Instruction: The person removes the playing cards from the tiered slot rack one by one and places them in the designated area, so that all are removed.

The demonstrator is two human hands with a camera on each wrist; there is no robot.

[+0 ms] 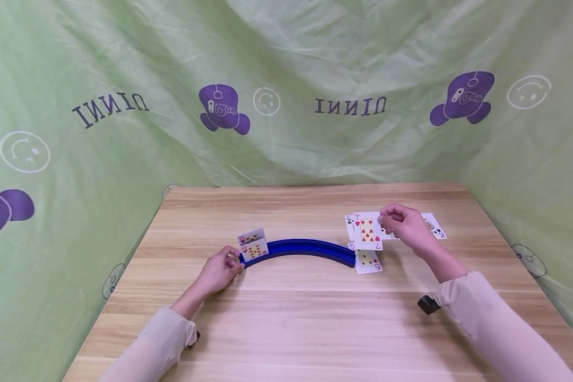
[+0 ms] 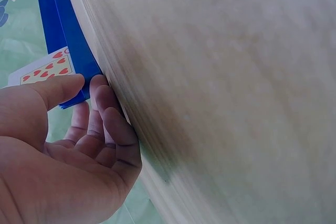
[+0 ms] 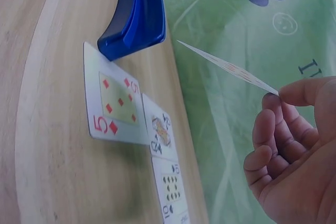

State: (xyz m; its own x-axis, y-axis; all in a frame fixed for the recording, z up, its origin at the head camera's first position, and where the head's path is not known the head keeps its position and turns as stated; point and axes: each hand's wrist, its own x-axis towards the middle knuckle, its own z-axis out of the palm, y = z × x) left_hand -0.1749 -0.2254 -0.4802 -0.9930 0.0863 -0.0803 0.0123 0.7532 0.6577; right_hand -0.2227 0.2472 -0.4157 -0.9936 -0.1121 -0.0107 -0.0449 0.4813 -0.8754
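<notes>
A curved blue card holder (image 1: 305, 246) lies on the table with two playing cards standing in its left end. The front one is a hearts card (image 1: 254, 250); part of the card behind it is hidden. My left hand (image 1: 221, 269) pinches that end of the holder, thumb (image 2: 68, 88) against the blue plastic. Over the table at the right, my right hand (image 1: 407, 227) holds a seven of hearts (image 1: 366, 231) by its edge between thumb and fingers. In the right wrist view this card (image 3: 231, 67) appears nearly edge-on, above the table cards.
A five of diamonds (image 3: 118, 98) lies by the holder's right end. Behind it are a queen of clubs (image 3: 159, 129), a ten of spades (image 3: 170, 187) and a king (image 1: 434, 226), partly covered by my hand. A green printed cloth (image 1: 286, 148) hangs behind the wooden table (image 1: 296, 318).
</notes>
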